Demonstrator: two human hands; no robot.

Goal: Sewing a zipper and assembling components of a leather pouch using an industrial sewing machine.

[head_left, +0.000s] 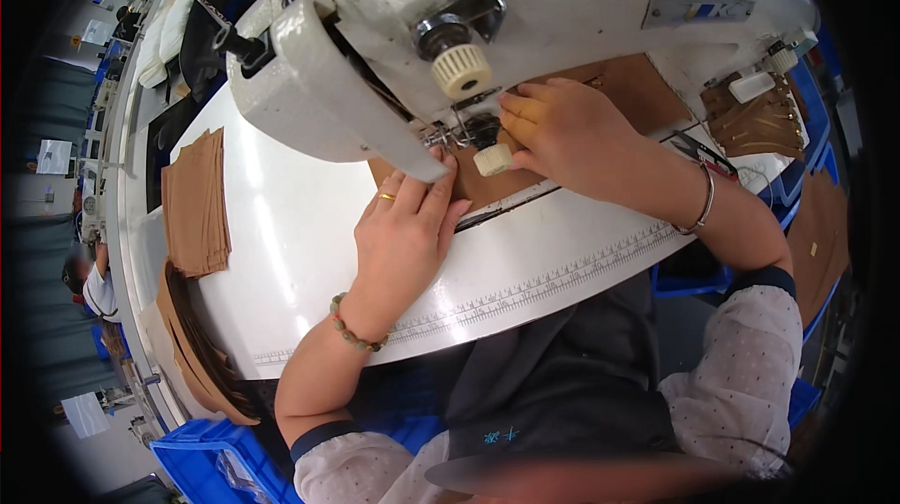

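Observation:
A brown sheet piece, leather or cloth, lies under the presser foot of a white sewing machine. My left hand rests on its near left part, fingers stretched toward the foot and thumb apart. The fingertips are right beside the foot and partly behind the machine head. On the right, my right hand lies over the same brown piece, fingers pointing left, thumb near a cream knob. The knobs partly hide its fingertips. Neither hand visibly pinches anything.
A stack of brown pieces lies at the table's left, more brown pieces below it. A ruler strip runs along the table's near edge. Right of the machine are scissors and brown strips. A blue crate stands lower left.

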